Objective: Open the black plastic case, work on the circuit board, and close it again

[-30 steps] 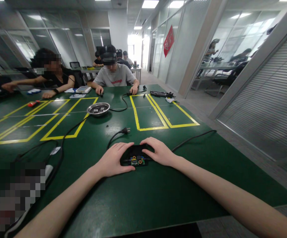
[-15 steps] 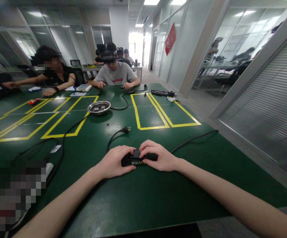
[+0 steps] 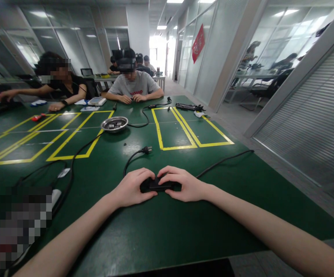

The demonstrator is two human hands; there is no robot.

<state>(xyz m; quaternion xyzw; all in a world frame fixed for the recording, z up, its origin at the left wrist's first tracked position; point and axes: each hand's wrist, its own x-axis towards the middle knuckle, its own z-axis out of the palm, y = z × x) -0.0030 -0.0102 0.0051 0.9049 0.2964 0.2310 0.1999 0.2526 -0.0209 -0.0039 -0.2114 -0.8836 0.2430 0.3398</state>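
A black power adapter case point(image 3: 160, 186) rests on the green table point(image 3: 144, 234) between my hands, its lid lying over the body. My left hand point(image 3: 132, 187) is curled round its left end, thumb at the near side and fingers on top and behind. On the right end, my right hand point(image 3: 186, 184) grips it in the same way, fingertips on the lid. A short black cord with a plug point(image 3: 146, 150) curves out behind my left hand. Another black cable point(image 3: 224, 161) runs from behind my right hand toward the table's right edge.
A metal bowl point(image 3: 114, 124) holding small metal parts stands farther back, with a black cable beside it. Yellow tape point(image 3: 178, 147) marks rectangles on the table. A folded black tripod point(image 3: 188, 107) lies at the far edge. Two people point(image 3: 135, 86) sit across the table.
The lid has come down onto the adapter body, covering the green circuit board that showed at its near side. My right fingers moved slightly left. The person opposite has brought their hands together.
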